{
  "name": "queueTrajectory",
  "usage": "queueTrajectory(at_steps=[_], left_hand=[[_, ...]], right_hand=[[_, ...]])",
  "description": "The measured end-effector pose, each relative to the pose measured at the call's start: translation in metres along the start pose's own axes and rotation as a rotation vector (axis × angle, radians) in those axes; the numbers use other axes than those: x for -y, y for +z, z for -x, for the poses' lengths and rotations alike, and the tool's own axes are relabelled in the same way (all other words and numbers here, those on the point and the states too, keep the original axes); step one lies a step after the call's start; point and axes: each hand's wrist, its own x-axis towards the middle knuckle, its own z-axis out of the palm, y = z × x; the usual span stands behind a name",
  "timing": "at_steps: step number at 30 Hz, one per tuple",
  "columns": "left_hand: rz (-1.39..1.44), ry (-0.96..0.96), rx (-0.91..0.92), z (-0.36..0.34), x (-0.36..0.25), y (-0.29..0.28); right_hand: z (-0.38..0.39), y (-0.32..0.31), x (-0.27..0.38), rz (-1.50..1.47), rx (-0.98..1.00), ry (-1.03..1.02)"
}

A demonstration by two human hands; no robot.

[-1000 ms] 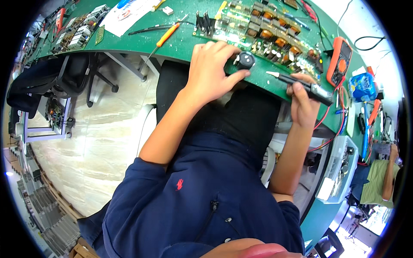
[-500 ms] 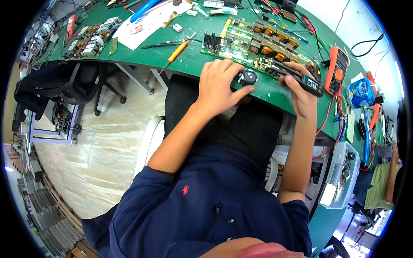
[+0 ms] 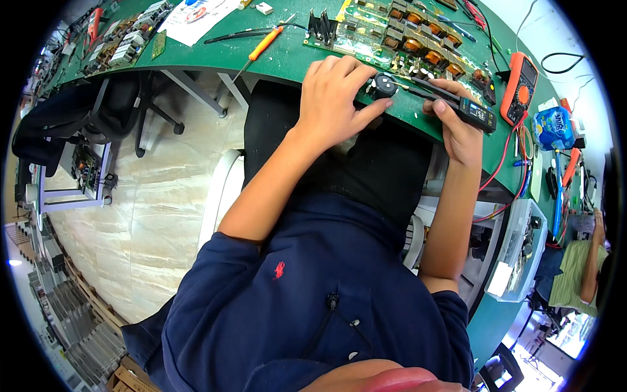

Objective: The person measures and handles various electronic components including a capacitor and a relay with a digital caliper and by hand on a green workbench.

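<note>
My left hand (image 3: pixel 332 98) is closed on a small black round component (image 3: pixel 384 85) with light spots on its top face, pinched between thumb and fingers at the table's front edge. In my right hand (image 3: pixel 459 124) is a black tweezer-style tester (image 3: pixel 481 116) with a small lit screen. Its slim tips point left at the round component; whether they touch it I cannot tell. Just behind both hands lies a large circuit board (image 3: pixel 366 47) with rows of copper-wound coils and black parts.
A yellow-orange screwdriver (image 3: pixel 264 43) lies left of the board beside black leads. At the right stand a red multimeter (image 3: pixel 520 88) with red wires and a blue packet (image 3: pixel 554 127). A clear plastic bin (image 3: pixel 519 251) sits lower right. Another person's arm (image 3: pixel 593 261) shows at the far right.
The view has shifted, so the table sits higher in the picture. The tester's tips have come nearer to the round component, which is tilted more toward the right hand.
</note>
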Motion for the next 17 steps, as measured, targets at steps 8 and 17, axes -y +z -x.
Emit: queueTrajectory(at_steps=[8, 17], left_hand=[[-0.005, 0.038, -0.053, 0.0024, 0.0063, 0.0075], [-0.013, 0.037, -0.051, 0.0042, 0.0079, 0.009]], right_hand=[[-0.0025, 0.0007, -0.0007, 0.005, -0.002, 0.032], [-0.0038, -0.0028, -0.0041, 0.004, 0.024, 0.048]])
